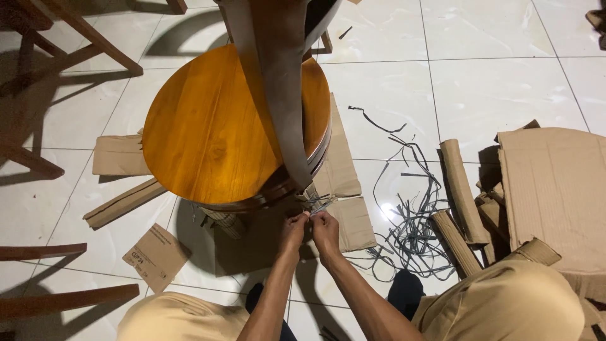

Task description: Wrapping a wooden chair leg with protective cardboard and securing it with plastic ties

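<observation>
Head view, looking down. A round wooden table top (221, 126) stands on a white tiled floor (480, 82), with a broad grey-brown strip (278, 95) running down across it from above. At the near edge of the table top, the left hand (293, 227) and right hand (325, 228) meet side by side, fingers pinched closed on a thin grey packing strap (315, 203) that wraps the underside wrapping there. Flattened pieces of cardboard (344, 183) lie under and around the table top. To the right, a loose tangle of cut grey straps (410, 233) rests on the floor, just beside rolled cardboard tubes (461, 189) and a large cardboard sheet (555, 183). Wooden chair legs (82, 31) show at the left.
</observation>
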